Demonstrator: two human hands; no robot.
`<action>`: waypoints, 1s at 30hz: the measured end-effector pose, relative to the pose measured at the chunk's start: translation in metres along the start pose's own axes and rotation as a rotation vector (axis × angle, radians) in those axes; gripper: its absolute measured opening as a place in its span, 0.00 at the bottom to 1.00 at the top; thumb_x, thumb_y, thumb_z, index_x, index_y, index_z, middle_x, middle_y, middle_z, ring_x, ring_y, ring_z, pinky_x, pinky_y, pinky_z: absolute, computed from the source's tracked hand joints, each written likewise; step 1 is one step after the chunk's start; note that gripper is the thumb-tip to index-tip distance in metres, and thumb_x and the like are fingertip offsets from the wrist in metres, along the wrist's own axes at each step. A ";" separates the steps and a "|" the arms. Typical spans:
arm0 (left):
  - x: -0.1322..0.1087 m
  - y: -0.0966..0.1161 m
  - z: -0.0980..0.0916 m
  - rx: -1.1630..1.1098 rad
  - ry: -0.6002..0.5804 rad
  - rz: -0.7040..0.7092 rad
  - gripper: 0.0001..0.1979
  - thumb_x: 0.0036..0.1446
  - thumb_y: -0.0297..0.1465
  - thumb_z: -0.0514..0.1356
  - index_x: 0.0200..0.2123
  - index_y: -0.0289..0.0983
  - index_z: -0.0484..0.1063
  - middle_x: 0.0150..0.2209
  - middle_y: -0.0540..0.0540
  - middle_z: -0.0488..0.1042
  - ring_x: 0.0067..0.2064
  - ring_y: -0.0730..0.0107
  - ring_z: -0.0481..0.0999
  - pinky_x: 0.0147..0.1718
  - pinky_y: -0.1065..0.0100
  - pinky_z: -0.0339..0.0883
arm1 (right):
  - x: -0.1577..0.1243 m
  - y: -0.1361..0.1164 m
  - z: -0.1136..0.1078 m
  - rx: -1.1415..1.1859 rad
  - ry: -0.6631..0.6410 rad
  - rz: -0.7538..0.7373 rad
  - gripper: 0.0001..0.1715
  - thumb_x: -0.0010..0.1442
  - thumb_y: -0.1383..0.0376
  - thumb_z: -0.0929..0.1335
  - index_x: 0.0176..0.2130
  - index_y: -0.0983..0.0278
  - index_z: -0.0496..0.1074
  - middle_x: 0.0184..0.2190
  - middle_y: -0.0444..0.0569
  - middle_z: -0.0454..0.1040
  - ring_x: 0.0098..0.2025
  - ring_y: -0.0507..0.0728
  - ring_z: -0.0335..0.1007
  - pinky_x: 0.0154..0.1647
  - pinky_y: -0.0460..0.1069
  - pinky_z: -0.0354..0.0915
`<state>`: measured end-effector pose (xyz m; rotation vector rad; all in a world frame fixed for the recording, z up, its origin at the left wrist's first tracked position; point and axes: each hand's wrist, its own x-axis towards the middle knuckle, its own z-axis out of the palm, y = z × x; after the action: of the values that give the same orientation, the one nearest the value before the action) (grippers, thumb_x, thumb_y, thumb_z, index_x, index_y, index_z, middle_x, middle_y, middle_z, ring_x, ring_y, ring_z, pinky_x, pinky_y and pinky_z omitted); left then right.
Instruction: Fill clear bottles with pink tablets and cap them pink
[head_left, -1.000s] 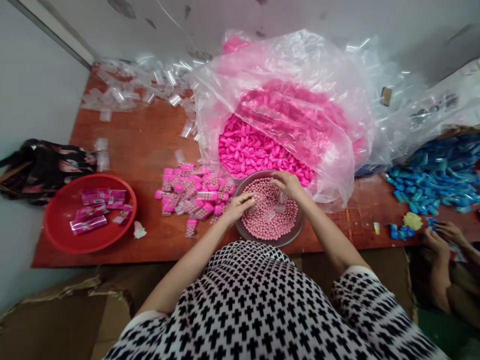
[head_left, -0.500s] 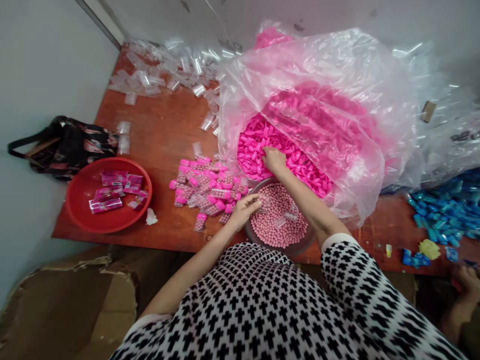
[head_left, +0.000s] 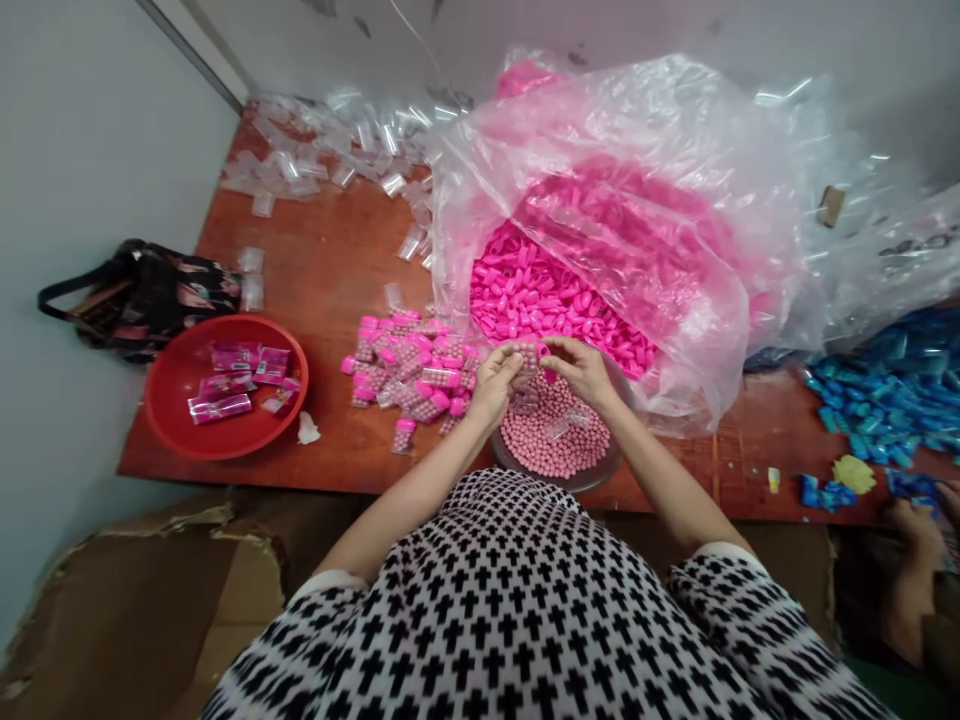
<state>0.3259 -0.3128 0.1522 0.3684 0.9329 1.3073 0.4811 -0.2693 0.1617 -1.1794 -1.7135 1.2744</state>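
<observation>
- On a reddish-brown wooden table (head_left: 322,240), a round grey bowl (head_left: 613,458) is filled with small pink beads (head_left: 551,455).
- Over the bowl, a clear, bead-filled plastic container (head_left: 526,355) is pinched between thumb and fingers of the left hand (head_left: 495,382).
- At the container's end, a bright pink plastic cap (head_left: 549,376) is pinched by the right hand (head_left: 586,374); whether it is seated cannot be told.
- Left of the bowl, pink-capped bead containers (head_left: 412,365) are heaped.
- Behind the bowl, loose pink caps (head_left: 551,305) are held in a translucent plastic bag (head_left: 675,120).
</observation>
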 end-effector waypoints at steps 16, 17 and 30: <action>-0.029 -0.018 -0.006 0.761 -0.225 0.388 0.16 0.56 0.38 0.58 0.45 0.37 0.75 0.46 0.44 0.77 0.46 0.63 0.77 0.47 0.62 0.70 | -0.053 -0.036 -0.025 -0.597 -0.125 -0.331 0.20 0.65 0.59 0.61 0.54 0.61 0.67 0.46 0.53 0.74 0.48 0.58 0.70 0.50 0.53 0.66; -0.030 -0.016 -0.005 0.781 -0.228 0.419 0.16 0.57 0.37 0.58 0.45 0.37 0.76 0.45 0.44 0.78 0.46 0.64 0.77 0.47 0.63 0.70 | -0.056 -0.034 -0.024 -0.608 -0.124 -0.338 0.20 0.65 0.59 0.61 0.54 0.61 0.67 0.46 0.54 0.74 0.48 0.58 0.70 0.50 0.53 0.66; -0.045 -0.001 -0.002 0.979 -0.394 0.510 0.12 0.57 0.34 0.58 0.41 0.39 0.78 0.41 0.44 0.79 0.42 0.65 0.78 0.44 0.66 0.70 | -0.082 -0.033 -0.023 -0.750 -0.221 -0.409 0.23 0.66 0.61 0.58 0.58 0.64 0.61 0.38 0.56 0.74 0.39 0.58 0.72 0.41 0.53 0.70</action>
<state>0.3264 -0.3556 0.1675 1.6458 1.1221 1.0647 0.5223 -0.3421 0.1994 -0.9999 -2.5565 0.5242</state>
